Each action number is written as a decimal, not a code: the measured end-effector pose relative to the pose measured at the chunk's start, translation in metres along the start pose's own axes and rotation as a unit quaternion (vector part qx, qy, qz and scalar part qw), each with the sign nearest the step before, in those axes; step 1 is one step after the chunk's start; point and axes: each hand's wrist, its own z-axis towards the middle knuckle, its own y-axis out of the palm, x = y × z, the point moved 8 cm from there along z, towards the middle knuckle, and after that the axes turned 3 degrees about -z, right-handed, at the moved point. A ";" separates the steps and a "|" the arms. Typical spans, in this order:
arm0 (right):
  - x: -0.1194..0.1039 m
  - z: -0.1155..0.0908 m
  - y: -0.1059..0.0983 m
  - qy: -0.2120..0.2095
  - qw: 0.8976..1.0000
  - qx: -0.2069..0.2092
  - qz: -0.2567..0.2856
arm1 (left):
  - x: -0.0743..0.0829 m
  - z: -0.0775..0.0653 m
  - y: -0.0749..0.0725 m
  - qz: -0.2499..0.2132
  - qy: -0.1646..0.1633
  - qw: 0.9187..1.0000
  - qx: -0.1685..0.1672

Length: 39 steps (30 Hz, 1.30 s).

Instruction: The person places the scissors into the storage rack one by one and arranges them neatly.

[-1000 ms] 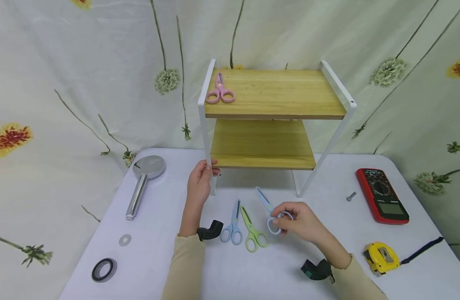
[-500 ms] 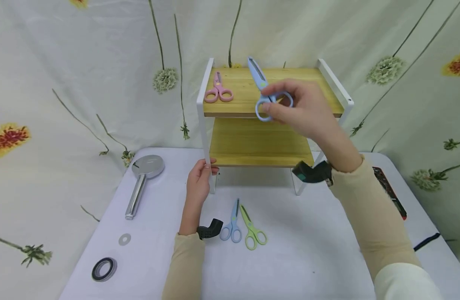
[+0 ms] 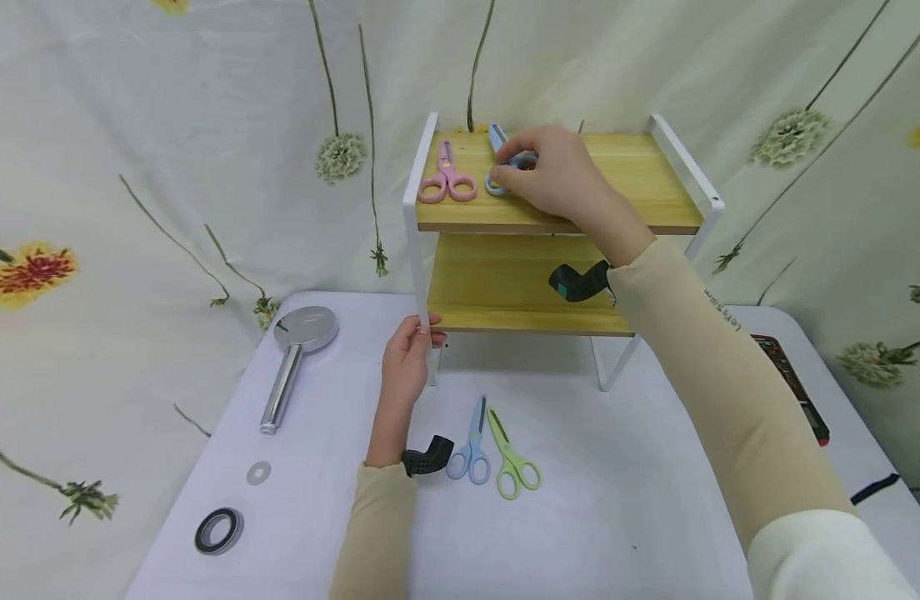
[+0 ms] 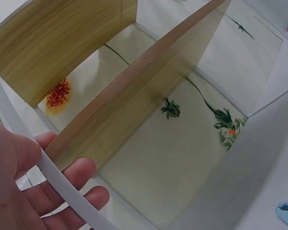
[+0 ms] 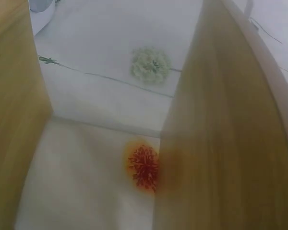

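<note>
At the top board of a two-tier shelf rack [image 3: 655, 183], my right hand [image 3: 553, 171] pinches light-blue scissors [image 3: 496, 137] by the handles. The blades point to the back, and the hand covers part of the handles. Pink scissors [image 3: 446, 173] lie just left of them on the same board. My left hand [image 3: 404, 362] grips the rack's white left post near the lower board [image 3: 527, 283]; the left wrist view shows its fingers [image 4: 81, 172] round the white frame [image 4: 65, 187]. The right wrist view shows only the boards and cloth, not the hand.
Blue scissors [image 3: 476, 442] and green scissors [image 3: 513, 458] lie on the white table in front of the rack. To the left are a shower head [image 3: 304, 329], a washer [image 3: 258, 472] and a ring bearing [image 3: 219, 531]. A multimeter [image 3: 793, 379] is partly behind the right sleeve.
My right hand has lifted the light-blue scissors from the table and brought them up to the top board, beside the pink pair. The left hand keeps its grip on the post.
</note>
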 end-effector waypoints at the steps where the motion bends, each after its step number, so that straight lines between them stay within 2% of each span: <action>1: 0.000 -0.001 0.000 -0.003 1.000 0.001 -0.007 | 0.000 0.000 0.001 0.001 0.000 1.000 0.000; 9: -0.005 -0.004 -0.001 -0.017 0.999 0.008 -0.046 | 0.004 0.001 0.001 0.012 0.004 1.000 0.002; 20: -0.002 -0.007 0.000 -0.014 0.999 0.010 -0.047 | 0.002 0.000 0.003 0.003 0.002 1.000 -0.002; 30: -0.005 -0.009 -0.001 -0.035 0.998 0.023 -0.054 | 0.002 0.000 0.003 0.002 0.007 1.000 0.000; 32: -0.007 -0.010 -0.003 -0.046 0.997 0.043 -0.044 | 0.002 0.001 0.003 -0.001 0.009 1.000 -0.001; 35: -0.010 -0.017 -0.011 -0.077 0.991 0.109 0.001 | 0.002 0.001 0.002 -0.004 0.009 1.000 -0.001; 37: -0.011 -0.028 -0.018 -0.108 0.980 0.161 0.052 | 0.002 0.000 0.002 -0.002 0.008 1.000 -0.002; 39: -0.009 -0.043 -0.023 -0.146 0.961 0.212 0.097 | 0.001 0.000 0.001 0.002 0.005 1.000 -0.001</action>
